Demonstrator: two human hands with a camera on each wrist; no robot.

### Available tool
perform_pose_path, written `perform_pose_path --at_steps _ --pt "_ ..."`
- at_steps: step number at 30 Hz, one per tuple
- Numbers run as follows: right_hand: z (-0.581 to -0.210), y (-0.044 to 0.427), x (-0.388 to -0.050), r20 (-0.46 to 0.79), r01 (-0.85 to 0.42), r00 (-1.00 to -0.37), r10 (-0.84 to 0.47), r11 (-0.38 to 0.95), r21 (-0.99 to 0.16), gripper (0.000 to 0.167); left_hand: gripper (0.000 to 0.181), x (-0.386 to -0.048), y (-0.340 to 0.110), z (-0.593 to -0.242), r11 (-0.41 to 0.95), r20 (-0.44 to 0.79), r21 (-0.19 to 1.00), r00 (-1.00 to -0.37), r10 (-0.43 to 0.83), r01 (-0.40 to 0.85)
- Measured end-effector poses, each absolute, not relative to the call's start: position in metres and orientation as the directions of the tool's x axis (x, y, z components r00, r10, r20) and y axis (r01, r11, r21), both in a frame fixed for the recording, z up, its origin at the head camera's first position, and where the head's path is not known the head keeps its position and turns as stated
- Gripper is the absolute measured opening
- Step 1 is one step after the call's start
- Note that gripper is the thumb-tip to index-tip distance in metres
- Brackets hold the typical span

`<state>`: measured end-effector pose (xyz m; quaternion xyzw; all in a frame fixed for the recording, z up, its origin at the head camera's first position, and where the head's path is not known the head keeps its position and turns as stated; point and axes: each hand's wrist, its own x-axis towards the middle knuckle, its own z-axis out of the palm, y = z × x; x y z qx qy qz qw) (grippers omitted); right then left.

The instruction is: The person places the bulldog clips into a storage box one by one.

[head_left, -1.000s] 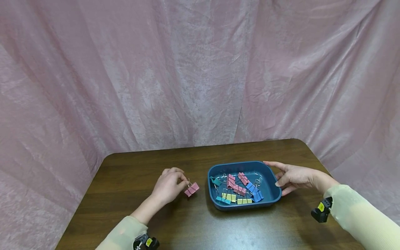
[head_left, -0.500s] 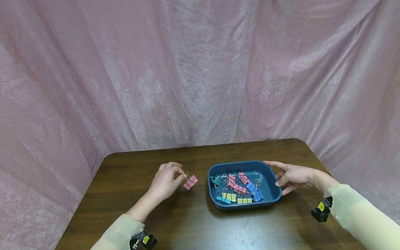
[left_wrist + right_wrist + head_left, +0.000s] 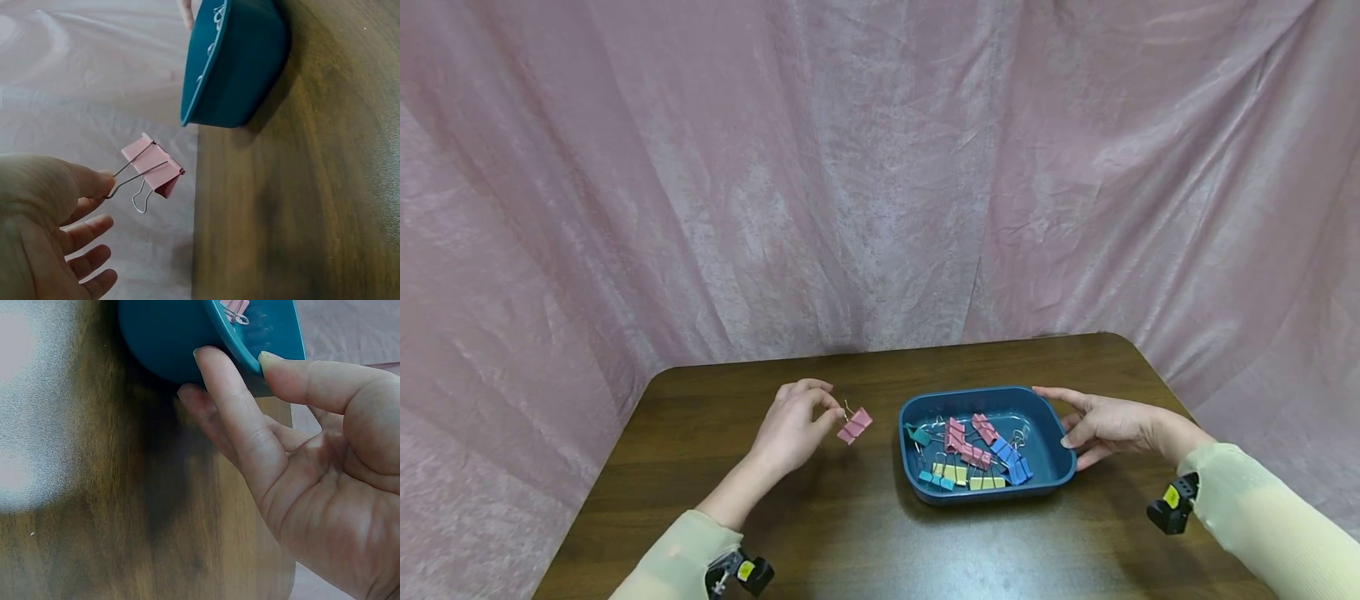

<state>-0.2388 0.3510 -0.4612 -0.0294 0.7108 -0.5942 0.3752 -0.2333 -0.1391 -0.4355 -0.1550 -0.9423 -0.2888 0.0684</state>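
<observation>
My left hand (image 3: 792, 425) pinches one wire handle of a pink binder clip (image 3: 855, 426) between thumb and finger, above the table left of the tray. In the left wrist view the clip's pink body (image 3: 150, 167) hangs out past the fingertips, its other wire handle dangling. A blue plastic tray (image 3: 973, 497) holds several binder clips in pink, yellow, blue and teal. At its right end my right hand (image 3: 1112, 425) grips the rim, thumb over the edge and fingers against the outer wall (image 3: 169, 347), as the right wrist view shows.
Everything stands on a dark wooden table (image 3: 715, 417) with rounded far corners. Behind it hangs a pink velvety curtain (image 3: 850, 183). A small black camera is strapped to each wrist, over pale green sleeves (image 3: 1270, 508).
The left hand has lifted the pink binder clip and drawn it slightly left and away from me. The right hand and the tray have stayed where they were.
</observation>
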Motion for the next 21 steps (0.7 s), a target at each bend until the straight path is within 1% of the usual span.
perform_pose_path --at_steps 14,21 --pt "-0.460 0.351 -0.238 -0.492 0.402 -0.709 -0.504 0.285 -0.870 0.098 0.011 -0.235 -0.140 -0.421 0.769 0.245 0.537 -0.936 0.252 0.347" --pt "-0.459 0.350 -0.238 -0.494 0.404 -0.710 -0.502 0.285 -0.869 0.098 0.010 -0.235 -0.140 -0.414 0.763 0.260 0.539 -0.932 0.251 0.356"
